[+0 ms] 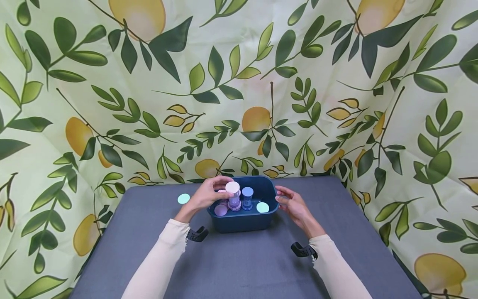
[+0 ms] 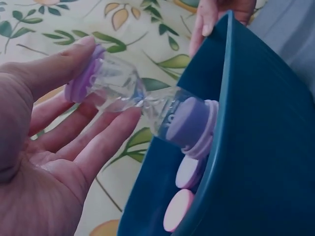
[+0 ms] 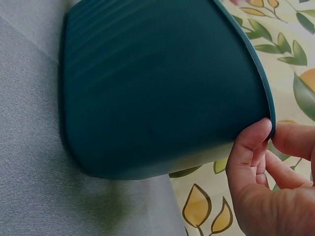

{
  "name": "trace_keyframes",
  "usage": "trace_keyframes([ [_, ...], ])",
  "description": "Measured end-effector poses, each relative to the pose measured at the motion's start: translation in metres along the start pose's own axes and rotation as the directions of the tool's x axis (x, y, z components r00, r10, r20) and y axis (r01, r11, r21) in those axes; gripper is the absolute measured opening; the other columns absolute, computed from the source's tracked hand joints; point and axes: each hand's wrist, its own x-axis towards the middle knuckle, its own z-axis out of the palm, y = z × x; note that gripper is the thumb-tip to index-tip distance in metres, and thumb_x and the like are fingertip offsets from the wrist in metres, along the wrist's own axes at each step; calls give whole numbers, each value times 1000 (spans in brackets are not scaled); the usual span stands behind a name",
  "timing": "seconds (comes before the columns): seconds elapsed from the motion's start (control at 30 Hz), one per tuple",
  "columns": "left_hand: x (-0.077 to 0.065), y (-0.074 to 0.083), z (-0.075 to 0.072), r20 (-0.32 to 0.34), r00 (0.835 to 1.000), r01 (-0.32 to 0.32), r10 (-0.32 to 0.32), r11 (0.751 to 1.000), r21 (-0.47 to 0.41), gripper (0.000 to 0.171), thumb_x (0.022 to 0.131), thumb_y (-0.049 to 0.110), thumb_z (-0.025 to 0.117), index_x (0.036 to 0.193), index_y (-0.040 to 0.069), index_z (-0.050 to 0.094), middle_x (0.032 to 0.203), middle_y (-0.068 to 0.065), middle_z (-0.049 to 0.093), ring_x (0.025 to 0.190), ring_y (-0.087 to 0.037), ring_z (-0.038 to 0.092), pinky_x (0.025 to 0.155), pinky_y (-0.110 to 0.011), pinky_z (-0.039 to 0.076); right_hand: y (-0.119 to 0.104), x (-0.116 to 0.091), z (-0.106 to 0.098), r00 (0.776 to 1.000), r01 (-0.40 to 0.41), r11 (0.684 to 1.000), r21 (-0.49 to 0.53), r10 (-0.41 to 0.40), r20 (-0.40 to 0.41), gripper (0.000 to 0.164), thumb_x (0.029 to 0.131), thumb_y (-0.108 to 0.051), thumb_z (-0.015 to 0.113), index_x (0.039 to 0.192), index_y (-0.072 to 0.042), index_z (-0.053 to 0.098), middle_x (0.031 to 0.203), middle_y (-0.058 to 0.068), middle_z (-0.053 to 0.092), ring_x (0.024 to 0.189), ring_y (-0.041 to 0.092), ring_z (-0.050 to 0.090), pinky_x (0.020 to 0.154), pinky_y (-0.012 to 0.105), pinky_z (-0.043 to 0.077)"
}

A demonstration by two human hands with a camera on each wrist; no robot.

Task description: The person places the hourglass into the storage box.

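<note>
My left hand [image 1: 210, 194] pinches the upper purple cap of a clear sand timer [image 2: 142, 101] between thumb and fingers. The timer's lower purple end is inside the dark teal bin [image 1: 240, 224], by its wall. Beside it in the bin stands a blue sand timer [image 1: 247, 198]. A mauve round top [image 1: 220, 210] and a pale mint round top [image 1: 263, 207] show near the bin's front wall. Pink round tops [image 2: 178, 210] also appear in the left wrist view. At the bin's right end, my right hand [image 1: 295, 206] pinches the rim between thumb and fingers.
A pale mint disc [image 1: 184, 198] lies on the grey-covered table [image 1: 246, 265], left of the bin. Behind the table hangs a cloth [image 1: 224, 124] printed with lemons and leaves. Each wrist wears a black strap [image 1: 197, 234].
</note>
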Motion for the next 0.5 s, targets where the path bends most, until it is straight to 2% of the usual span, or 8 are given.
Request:
trace_keyframes([
  [0.17, 8, -2, 8, 90, 996, 14, -12, 1000, -19, 47, 83, 7, 77, 125, -1, 59, 117, -20, 67, 104, -24, 67, 87, -32, 57, 1, 0, -1, 1000, 2, 1000, -13, -2, -5, 46, 97, -10, 58, 143, -13, 49, 123, 6, 50, 98, 17, 55, 78, 24, 52],
  [0.33, 15, -5, 15, 160, 987, 1, -8, 999, 46, 44, 83, 8, 77, 123, 1, 60, 115, -18, 67, 106, -30, 66, 87, -30, 56, 1, 1, -1, 1000, 2, 1000, -8, -2, -7, 45, 98, -9, 57, 142, -12, 49, 121, 5, 51, 98, 16, 56, 78, 24, 52],
  [0.5, 21, -7, 21, 193, 980, 33, -55, 993, 118, 41, 83, 14, 78, 120, 8, 63, 119, -13, 67, 112, -30, 64, 95, -37, 54, 1, 1, -1, 1000, -3, 1000, 0, 3, -5, 45, 98, -7, 56, 142, -12, 49, 121, 5, 50, 99, 16, 55, 77, 24, 52],
])
